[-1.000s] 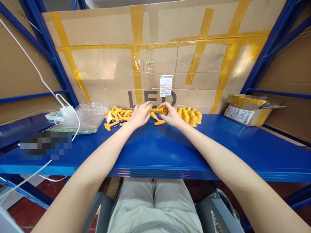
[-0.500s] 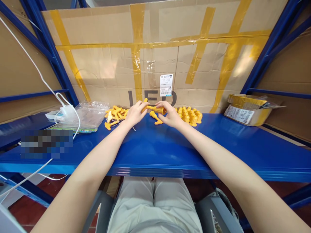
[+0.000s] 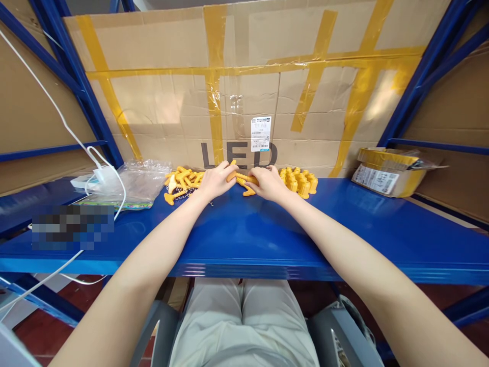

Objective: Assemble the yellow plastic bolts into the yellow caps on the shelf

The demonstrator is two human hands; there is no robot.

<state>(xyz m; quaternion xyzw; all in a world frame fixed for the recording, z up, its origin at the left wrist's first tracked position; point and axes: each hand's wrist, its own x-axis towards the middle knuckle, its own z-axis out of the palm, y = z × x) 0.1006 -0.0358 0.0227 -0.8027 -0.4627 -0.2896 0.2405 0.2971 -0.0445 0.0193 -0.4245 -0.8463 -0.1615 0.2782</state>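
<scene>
1. The left hand [image 3: 219, 181] has its grip pinching one end of a long yellow piece [image 3: 250, 179], which is held up over the desk [image 3: 263, 229].
2. The right hand [image 3: 269, 183] has its grip closed round the other end, hiding part of it.
3. A loose yellow handle [image 3: 248, 191] lies just below.
4. Yellow handles [image 3: 185, 177] lie heaped beside the left hand; yellow caps [image 3: 303, 187] stand grouped beside the right.

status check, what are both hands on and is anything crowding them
Left hand and right hand both gripping. Slender yellow piece held between them, roughly level. Another yellow piece close by on blue shelf.
</scene>
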